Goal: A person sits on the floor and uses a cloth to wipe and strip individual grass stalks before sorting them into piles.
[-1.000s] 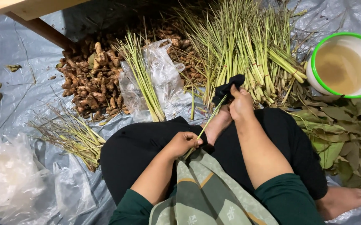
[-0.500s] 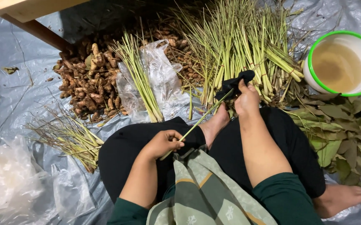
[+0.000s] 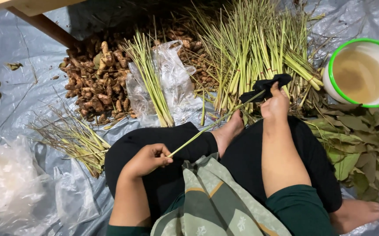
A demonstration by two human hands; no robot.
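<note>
I sit cross-legged on a grey plastic sheet. My left hand [image 3: 148, 159] pinches the thick end of a long green lemongrass stalk [image 3: 207, 129] above my left knee. The stalk runs up and to the right, over my bare foot. My right hand [image 3: 274, 105] grips a black cloth [image 3: 266, 87] wrapped round the stalk's far end, close to the big pile of lemongrass stalks [image 3: 259, 57].
A pile of brown ginger-like roots [image 3: 95, 85] lies at the upper left, with a bundle of stalks on a clear plastic bag [image 3: 161, 81] beside it. Trimmed tops [image 3: 71, 137] lie left. A white basin with a green rim [image 3: 362, 72] holds murky water; green leaves [image 3: 366, 146] lie right.
My right hand has slid the black cloth outward along the stalk, away from my body. My left hand has kept hold of the stalk's near end, and the stalk now lies stretched out longer.
</note>
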